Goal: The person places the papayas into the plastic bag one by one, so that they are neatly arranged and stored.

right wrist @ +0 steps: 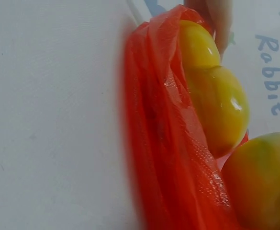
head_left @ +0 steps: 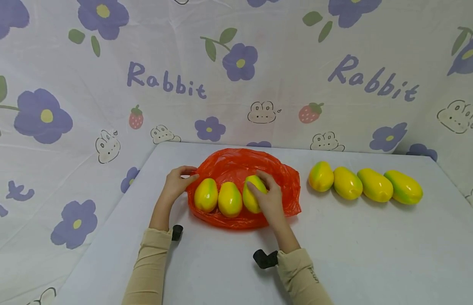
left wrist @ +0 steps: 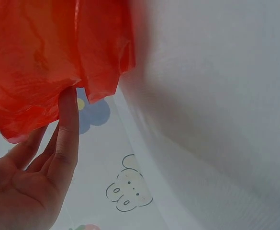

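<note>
Beige sleeves (head_left: 149, 267) well apart, left hand (head_left: 177, 183) pinches bag's (head_left: 236, 157) edge, right hand (head_left: 271, 198) grips fruit (head_left: 250, 201).

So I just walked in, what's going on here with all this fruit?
A person has both hands at work over a white table. The left hand holds the left edge of an open, crinkled red plastic bag. Toward the bag's right side, the right hand grips a glossy yellow-green oval fruit. Two similar fruits sit in the bag beside it, and four more lie in a row on the table, right of the bag.
</note>
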Tool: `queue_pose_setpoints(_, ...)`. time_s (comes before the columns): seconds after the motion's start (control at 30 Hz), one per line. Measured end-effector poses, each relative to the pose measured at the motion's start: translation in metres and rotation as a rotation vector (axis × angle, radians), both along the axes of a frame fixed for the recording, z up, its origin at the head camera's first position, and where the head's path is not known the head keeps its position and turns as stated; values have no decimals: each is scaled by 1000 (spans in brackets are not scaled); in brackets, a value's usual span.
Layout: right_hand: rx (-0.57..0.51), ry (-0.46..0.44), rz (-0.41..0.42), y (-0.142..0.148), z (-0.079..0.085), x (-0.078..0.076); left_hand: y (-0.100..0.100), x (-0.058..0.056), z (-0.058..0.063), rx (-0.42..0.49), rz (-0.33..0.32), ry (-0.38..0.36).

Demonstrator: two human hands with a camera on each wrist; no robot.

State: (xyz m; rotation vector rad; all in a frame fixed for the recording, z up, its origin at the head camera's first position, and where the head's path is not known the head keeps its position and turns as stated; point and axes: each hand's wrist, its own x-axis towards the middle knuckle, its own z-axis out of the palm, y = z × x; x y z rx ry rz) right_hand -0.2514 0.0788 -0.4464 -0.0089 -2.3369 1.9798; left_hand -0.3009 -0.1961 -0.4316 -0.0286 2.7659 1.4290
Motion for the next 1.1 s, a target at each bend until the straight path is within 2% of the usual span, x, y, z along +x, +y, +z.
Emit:
queue_pose_setpoints(0.7, 2, -9, -15, -7, -21, -6, 0, -2, -2, -10, -6, 13)
queue_pose_setpoints(1.1, 12, -30, -14, -9, -28, -5, 0, -2, -3, -19, -5, 6)
